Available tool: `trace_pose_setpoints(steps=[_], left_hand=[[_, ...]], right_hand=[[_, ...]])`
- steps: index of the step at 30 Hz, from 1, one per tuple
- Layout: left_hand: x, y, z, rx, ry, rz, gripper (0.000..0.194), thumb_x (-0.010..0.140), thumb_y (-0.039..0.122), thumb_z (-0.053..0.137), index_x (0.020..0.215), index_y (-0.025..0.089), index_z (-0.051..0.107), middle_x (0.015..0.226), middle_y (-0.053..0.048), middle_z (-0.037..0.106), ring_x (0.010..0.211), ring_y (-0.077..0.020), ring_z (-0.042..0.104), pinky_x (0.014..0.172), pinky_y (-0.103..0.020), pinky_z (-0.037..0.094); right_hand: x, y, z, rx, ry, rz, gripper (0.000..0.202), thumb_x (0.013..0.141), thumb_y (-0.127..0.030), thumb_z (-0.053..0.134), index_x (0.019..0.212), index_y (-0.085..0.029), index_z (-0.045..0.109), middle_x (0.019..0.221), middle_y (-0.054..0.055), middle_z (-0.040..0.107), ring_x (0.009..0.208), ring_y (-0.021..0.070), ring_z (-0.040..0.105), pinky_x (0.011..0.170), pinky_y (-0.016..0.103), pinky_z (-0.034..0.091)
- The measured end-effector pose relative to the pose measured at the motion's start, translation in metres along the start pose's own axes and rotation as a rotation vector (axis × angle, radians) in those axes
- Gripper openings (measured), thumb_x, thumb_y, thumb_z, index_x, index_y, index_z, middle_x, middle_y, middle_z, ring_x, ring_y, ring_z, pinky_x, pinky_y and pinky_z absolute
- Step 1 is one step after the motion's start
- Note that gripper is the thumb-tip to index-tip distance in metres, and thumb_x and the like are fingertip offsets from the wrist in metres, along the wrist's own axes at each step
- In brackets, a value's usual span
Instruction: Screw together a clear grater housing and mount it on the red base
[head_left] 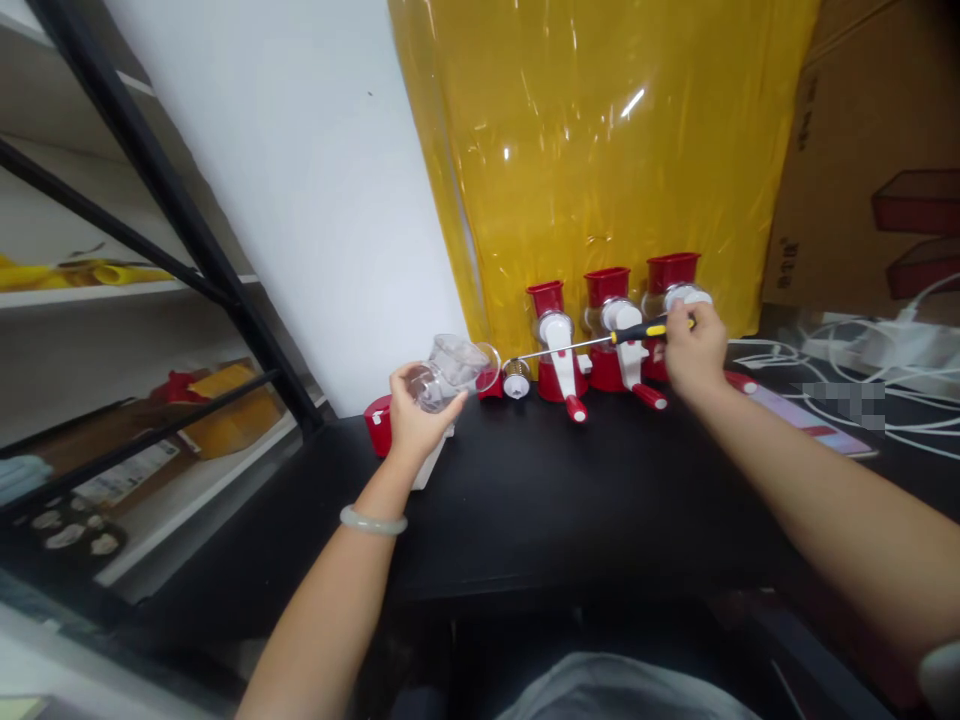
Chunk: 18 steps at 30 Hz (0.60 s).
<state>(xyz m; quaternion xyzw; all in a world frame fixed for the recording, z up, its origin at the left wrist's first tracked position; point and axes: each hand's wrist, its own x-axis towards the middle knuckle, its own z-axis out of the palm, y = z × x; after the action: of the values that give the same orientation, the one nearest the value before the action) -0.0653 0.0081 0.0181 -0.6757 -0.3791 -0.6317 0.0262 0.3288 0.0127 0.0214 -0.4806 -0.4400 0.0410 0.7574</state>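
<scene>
My left hand is closed around a clear plastic grater body, raised above the black table. In my right hand is a screwdriver with a black and yellow handle, its long shaft pointing left toward the clear part. The tip ends close to the clear part's round opening; whether they touch I cannot tell. Behind the shaft stand red and white rotary graters, each with a crank handle. A metal grating drum with a white end lies left of them. Under my left hand sits a red part, partly hidden.
The black table spans the front. Yellow plastic sheeting hangs behind the graters. At right are white cables, a phone and a cardboard box. A black-framed shelf stands at left.
</scene>
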Motion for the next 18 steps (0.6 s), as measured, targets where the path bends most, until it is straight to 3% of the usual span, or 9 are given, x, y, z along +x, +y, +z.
trace_pose_setpoints(steps=[2,5,8,11,14,18], left_hand=[[0.005,-0.012,-0.001,-0.103,0.094,-0.123,0.072,0.065,0.037,0.091,0.121,0.022,0.048,0.119,-0.01,0.062,0.107,-0.024,0.068,0.095,-0.039,0.055],[0.011,-0.025,-0.002,-0.284,0.17,-0.29,0.069,0.064,0.036,0.091,0.116,0.023,0.046,0.111,-0.006,0.063,0.101,-0.0218,0.07,0.094,-0.038,0.055],[0.014,-0.029,-0.001,-0.453,0.204,-0.419,0.068,0.062,0.032,0.091,0.112,0.024,0.045,0.108,-0.005,0.064,0.099,-0.0213,0.071,0.094,-0.039,0.055],[0.013,-0.024,0.0,-0.6,0.208,-0.546,0.068,0.06,0.029,0.091,0.11,0.026,0.045,0.109,-0.004,0.064,0.098,-0.0215,0.07,0.091,-0.041,0.057],[0.012,-0.014,0.0,-0.722,0.18,-0.612,0.06,0.061,0.029,0.091,0.104,0.026,0.049,0.114,-0.004,0.064,0.103,-0.0234,0.068,0.085,-0.042,0.06],[0.012,-0.003,-0.003,-0.833,0.171,-0.674,0.05,0.059,0.028,0.091,0.092,0.023,0.054,0.11,-0.003,0.065,0.107,-0.0246,0.065,0.081,-0.039,0.06]], right_hand=[[-0.02,-0.016,0.003,-0.088,-0.064,-0.155,0.036,0.09,-0.058,0.06,0.089,-0.022,0.057,0.056,-0.002,0.058,0.046,0.017,0.057,0.048,0.03,0.045],[-0.052,-0.032,0.009,-0.228,-0.185,-0.517,0.038,0.083,-0.059,0.069,0.085,-0.021,0.064,0.07,0.005,0.069,0.057,0.0189,0.064,0.055,0.031,0.049],[-0.078,-0.036,0.017,-0.31,-0.341,-0.857,0.036,0.091,-0.056,0.065,0.082,-0.021,0.066,0.066,0.005,0.069,0.056,0.0182,0.065,0.055,0.03,0.047],[-0.095,-0.036,0.023,-0.447,-0.425,-1.096,0.037,0.098,-0.049,0.057,0.076,-0.02,0.063,0.059,0.002,0.065,0.054,0.0166,0.063,0.054,0.029,0.041],[-0.103,-0.039,0.026,-0.569,-0.461,-1.195,0.042,0.101,-0.045,0.053,0.068,-0.02,0.058,0.055,0.002,0.06,0.049,0.0158,0.059,0.051,0.03,0.033],[-0.114,-0.051,0.026,-0.782,-0.635,-1.11,0.038,0.102,-0.042,0.05,0.076,-0.018,0.062,0.061,0.005,0.066,0.054,0.0189,0.064,0.051,0.03,0.029]])
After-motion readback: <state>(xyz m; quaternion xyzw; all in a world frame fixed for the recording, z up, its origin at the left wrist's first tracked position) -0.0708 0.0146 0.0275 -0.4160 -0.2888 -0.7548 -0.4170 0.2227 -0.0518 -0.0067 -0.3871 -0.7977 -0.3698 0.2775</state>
